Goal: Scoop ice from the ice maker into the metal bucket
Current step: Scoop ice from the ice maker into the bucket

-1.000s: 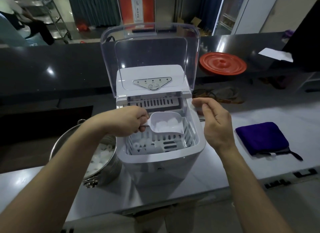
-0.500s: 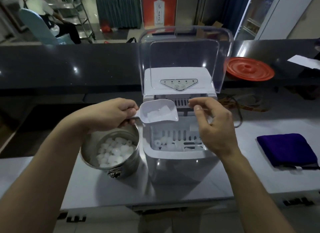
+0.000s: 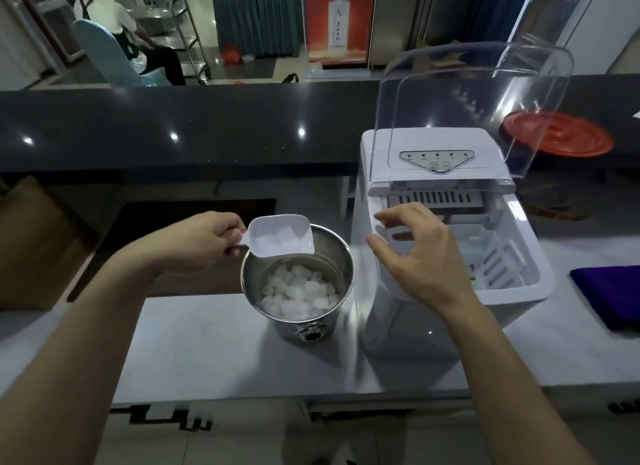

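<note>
Noted fingers of left hand (image 3: 194, 243) curled round handle of scoop (image 3: 282, 238), its ice-loaded bowl over far rim of metal bucket (image 3: 349, 267). Noted fingers of right hand (image 3: 426, 260) spread, slack, gripping nothing, above left wall of ice maker (image 3: 526, 236). Found bucket part-filled with ice at far edge of counter (image 3: 214, 354), just beside ice maker

Pale grey counter (image 3: 207, 354): metal bucket (image 3: 334, 257) left, ice maker (image 3: 415, 333) just beside it on the right, purple cloth (image 3: 613, 291) at right edge. Raised black ledge (image 3: 173, 118) behind carries red lid (image 3: 561, 139).
</note>
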Demonstrator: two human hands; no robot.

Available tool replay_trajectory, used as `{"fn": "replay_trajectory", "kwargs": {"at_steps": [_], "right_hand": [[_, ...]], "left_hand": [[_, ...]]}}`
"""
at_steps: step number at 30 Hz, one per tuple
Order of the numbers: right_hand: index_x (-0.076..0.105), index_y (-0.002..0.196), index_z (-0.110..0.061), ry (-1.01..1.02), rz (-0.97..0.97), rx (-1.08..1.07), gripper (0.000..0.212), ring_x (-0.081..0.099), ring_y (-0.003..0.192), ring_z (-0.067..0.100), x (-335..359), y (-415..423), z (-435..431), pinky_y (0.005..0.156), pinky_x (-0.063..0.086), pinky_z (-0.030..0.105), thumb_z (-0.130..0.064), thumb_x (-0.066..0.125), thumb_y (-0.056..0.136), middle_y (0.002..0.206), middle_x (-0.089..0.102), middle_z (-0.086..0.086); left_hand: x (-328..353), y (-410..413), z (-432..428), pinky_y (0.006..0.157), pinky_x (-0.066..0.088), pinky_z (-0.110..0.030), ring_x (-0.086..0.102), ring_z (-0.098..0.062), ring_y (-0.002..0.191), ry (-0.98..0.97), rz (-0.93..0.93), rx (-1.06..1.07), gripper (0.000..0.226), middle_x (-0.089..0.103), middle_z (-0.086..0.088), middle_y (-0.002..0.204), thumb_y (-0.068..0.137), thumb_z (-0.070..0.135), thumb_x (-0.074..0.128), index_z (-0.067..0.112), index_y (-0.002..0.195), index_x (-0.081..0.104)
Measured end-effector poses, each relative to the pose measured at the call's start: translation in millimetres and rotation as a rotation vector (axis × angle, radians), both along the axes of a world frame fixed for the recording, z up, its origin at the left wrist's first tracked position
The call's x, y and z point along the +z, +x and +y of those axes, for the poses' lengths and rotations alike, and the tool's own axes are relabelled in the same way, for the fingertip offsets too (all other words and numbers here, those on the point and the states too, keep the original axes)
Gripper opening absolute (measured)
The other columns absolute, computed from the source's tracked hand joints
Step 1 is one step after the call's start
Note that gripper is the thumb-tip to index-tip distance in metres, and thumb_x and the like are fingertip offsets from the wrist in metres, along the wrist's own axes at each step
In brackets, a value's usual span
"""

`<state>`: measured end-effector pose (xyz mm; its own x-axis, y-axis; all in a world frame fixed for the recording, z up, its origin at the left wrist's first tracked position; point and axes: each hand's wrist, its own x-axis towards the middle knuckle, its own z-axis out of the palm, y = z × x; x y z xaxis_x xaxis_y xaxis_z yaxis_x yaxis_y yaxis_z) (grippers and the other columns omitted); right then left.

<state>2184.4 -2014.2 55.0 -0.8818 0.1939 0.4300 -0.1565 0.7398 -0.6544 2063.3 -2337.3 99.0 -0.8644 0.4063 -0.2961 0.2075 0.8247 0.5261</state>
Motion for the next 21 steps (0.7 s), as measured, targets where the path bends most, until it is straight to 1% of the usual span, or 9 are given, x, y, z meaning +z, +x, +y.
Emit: {"fn": "replay_trajectory", "kwargs": {"at_steps": [3,4,7,10,13,16,19,21], "right_hand": [[0.074,0.114,-0.017,0.021,-0.002,-0.021,0.027,0.066,0.100,0.005,-2,-1,-2,0.092,0.058,0.032,-0.024,0.083,0.090,0.113,0.066,-0.010],[0.075,0.114,-0.017,0.025,-0.002,-0.024,0.026,0.066,0.100,0.005,-3,0,-2,0.093,0.058,0.031,-0.023,0.083,0.090,0.113,0.066,-0.010],[0.075,0.113,-0.017,0.025,-0.002,-0.033,0.026,0.066,0.099,0.005,-4,0,-2,0.092,0.057,0.029,-0.023,0.083,0.089,0.113,0.065,-0.010],[0.075,0.113,-0.018,0.038,-0.007,-0.032,0.025,0.067,0.098,0.006,-5,0,-1,0.090,0.059,0.028,-0.025,0.083,0.090,0.113,0.065,-0.010],[0.075,0.112,-0.018,0.030,-0.007,-0.029,0.024,0.067,0.098,0.005,-6,0,0,0.087,0.058,0.022,-0.026,0.083,0.090,0.113,0.065,-0.010],[0.075,0.111,-0.019,0.027,-0.001,-0.024,0.024,0.067,0.097,0.004,-7,0,0,0.086,0.058,0.022,-0.026,0.083,0.090,0.113,0.065,-0.011],[0.075,0.111,-0.019,0.023,-0.001,-0.010,0.023,0.067,0.098,0.003,-8,1,1,0.086,0.059,0.022,-0.026,0.083,0.091,0.114,0.064,-0.012],[0.075,0.112,-0.019,0.010,-0.003,0.002,0.023,0.067,0.099,0.003,-7,0,2,0.086,0.059,0.021,-0.025,0.083,0.091,0.114,0.065,-0.013]], "left_hand": [[-17,-6,-6,0.080,0.050,-0.040,0.064,-0.021,0.085,-0.116,0.034,-0.012,0.027,0.074,0.000,0.092,0.112,0.018,0.047,0.021,0.091,0.063],[-22,-6,-7,0.080,0.050,-0.040,0.064,-0.022,0.086,-0.150,0.050,-0.018,0.026,0.073,0.001,0.092,0.111,0.017,0.047,0.022,0.090,0.062],[-35,-4,-3,0.069,0.046,-0.037,0.061,-0.020,0.085,-0.225,0.087,-0.015,0.022,0.068,0.000,0.094,0.109,0.017,0.047,0.023,0.092,0.059],[-42,0,1,0.064,0.045,-0.034,0.060,-0.019,0.083,-0.275,0.144,-0.025,0.014,0.065,0.000,0.095,0.108,0.018,0.050,0.023,0.099,0.059],[-43,1,7,0.065,0.048,-0.034,0.062,-0.020,0.083,-0.257,0.179,-0.028,0.012,0.066,0.000,0.094,0.108,0.021,0.053,0.023,0.098,0.061],[-42,2,10,0.066,0.049,-0.034,0.062,-0.019,0.082,-0.241,0.183,-0.015,0.017,0.067,0.001,0.094,0.111,0.021,0.049,0.023,0.099,0.062],[-36,2,11,0.071,0.053,-0.038,0.065,-0.021,0.084,-0.186,0.179,-0.023,0.022,0.069,0.002,0.092,0.111,0.021,0.048,0.025,0.095,0.062],[-28,2,11,0.075,0.053,-0.038,0.067,-0.020,0.087,-0.127,0.154,-0.033,0.025,0.072,0.005,0.091,0.112,0.021,0.048,0.028,0.094,0.064]]}}
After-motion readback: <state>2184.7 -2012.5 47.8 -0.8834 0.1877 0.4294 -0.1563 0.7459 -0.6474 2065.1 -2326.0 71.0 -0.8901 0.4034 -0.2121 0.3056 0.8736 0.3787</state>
